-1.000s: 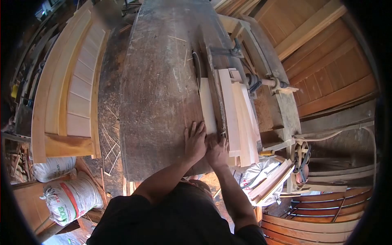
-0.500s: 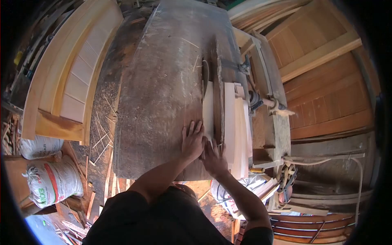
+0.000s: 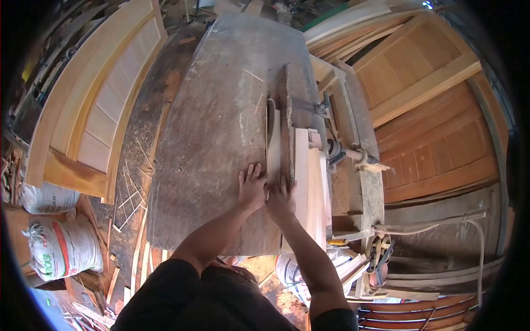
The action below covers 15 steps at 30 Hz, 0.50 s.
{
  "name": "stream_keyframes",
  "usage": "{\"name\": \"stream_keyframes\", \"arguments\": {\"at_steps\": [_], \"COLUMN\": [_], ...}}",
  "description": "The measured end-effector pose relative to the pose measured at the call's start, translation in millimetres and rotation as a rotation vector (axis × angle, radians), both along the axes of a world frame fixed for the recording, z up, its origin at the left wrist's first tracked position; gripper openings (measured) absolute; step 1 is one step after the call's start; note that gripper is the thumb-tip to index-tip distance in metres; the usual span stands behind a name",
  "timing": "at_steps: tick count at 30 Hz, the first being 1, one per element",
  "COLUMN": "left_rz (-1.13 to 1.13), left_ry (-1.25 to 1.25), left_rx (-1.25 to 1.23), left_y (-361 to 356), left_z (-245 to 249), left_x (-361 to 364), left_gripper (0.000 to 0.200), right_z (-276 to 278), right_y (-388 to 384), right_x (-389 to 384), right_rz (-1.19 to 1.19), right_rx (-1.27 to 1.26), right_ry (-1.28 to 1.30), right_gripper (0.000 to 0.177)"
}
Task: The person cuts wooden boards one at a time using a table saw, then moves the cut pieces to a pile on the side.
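Observation:
A pale wooden strip (image 3: 274,149) lies on the dark worktable (image 3: 204,160), between a thin curved blade-like part (image 3: 271,110) and a long dark fence board (image 3: 286,132). My left hand (image 3: 252,188) rests on the tabletop at the strip's near left side, fingers spread. Against the strip's near end is my right hand (image 3: 281,199), its fingers apart and pointing forward. The thumbs are close together; the strip's near end is hidden under the hands.
Several pale boards (image 3: 311,187) lie right of the fence, near a clamp (image 3: 323,106) and a shaft (image 3: 353,154). A panelled door (image 3: 105,105) leans at left above white sacks (image 3: 63,248). More doors (image 3: 436,149) stand at right. Thin offcuts lie on the floor.
The view has shifted, so the table and fence appear slightly lower and further left. Both hands are still at the strip's near end.

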<state>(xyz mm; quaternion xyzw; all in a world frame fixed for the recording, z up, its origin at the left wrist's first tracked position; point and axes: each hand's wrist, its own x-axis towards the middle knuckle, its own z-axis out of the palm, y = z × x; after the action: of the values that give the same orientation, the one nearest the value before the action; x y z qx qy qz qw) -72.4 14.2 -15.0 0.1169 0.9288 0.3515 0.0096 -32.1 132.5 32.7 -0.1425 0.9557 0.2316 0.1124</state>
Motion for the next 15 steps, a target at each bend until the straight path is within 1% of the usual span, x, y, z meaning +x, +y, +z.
{"name": "stream_keyframes", "arguments": {"at_steps": [2, 5, 6, 7, 8, 9, 10, 11, 12, 13, 15], "left_rz": [-0.013, -0.174, -0.258, -0.353, -0.466, -0.645, -0.599, -0.554, -0.518, -0.456, -0.453], "left_ry": [0.049, 0.079, 0.09, 0.102, 0.139, -0.097, -0.055, -0.028, -0.02, 0.108, 0.144], "left_rx": [0.022, -0.084, -0.005, 0.07, 0.053, -0.011, 0.057, 0.124, 0.186, 0.164, 0.115], "left_y": [-3.7, -17.6, -26.1, -37.3, -48.8, -59.1, -59.2, -60.7, -63.9, -62.6, -59.8], "left_z": [-3.8, 18.3, 26.4, 29.5, 23.7, 20.3, 14.9, 9.7, 16.1, 24.3, 26.9], "left_x": [7.7, 53.6, 78.9, 107.1, 134.6, 150.9, 153.5, 160.9, 168.8, 166.1, 154.6], "left_gripper": [0.042, 0.036, 0.035, 0.033, 0.033, 0.036, 0.035, 0.035, 0.035, 0.033, 0.033], "right_z": [14.7, -13.1, 2.9, 13.9, 11.5, 11.2, 15.7, 12.3, 14.0, 14.7, 17.7], "right_y": [-7.4, -2.4, -6.3, -11.5, -5.4, -8.6, -4.0, -1.6, -6.3, -7.9, -3.5], "right_x": [9.7, 69.6, 105.3, 145.8, 195.5, 231.7, 251.2, 254.8, 263.7, 266.0, 258.8], "right_rz": [-0.067, -0.059, -0.146, -0.138, -0.105, -0.26, -0.31, -0.451, -0.609, -0.711, -0.893], "right_rx": [-0.085, -0.109, -0.292, -0.392, -0.382, -0.636, -0.733, -0.877, -1.025, -1.102, -1.258], "right_ry": [-0.066, 0.032, -0.041, -0.004, -0.003, -0.018, -0.017, 0.034, 0.076, 0.019, -0.09], "right_gripper": [0.059, 0.061, 0.064, 0.068, 0.072, 0.079, 0.084, 0.083, 0.083, 0.085, 0.088]}}
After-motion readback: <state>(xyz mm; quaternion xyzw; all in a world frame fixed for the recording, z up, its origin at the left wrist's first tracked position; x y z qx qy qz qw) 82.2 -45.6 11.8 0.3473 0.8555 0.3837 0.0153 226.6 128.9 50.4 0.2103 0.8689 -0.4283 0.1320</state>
